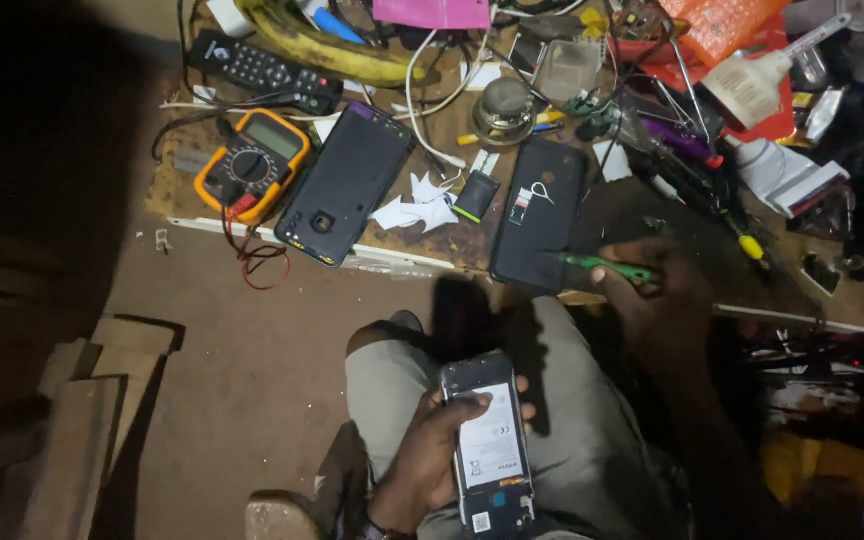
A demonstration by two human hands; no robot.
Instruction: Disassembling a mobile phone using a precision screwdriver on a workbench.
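Left hand low in the lap, forearm rising from the bottom edge, wrist bent inward. Fingers curled round a flat load, thumb pressed across its upper face, 1 fingertip showing past its far side. Right hand raised higher and further forward, deep in shadow, closed in a pinch on a thin tool, knuckles up, forearm trailing back to the right.

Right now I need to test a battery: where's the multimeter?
The multimeter lies at the bench's left end, between the remote above and the back cover to its right.
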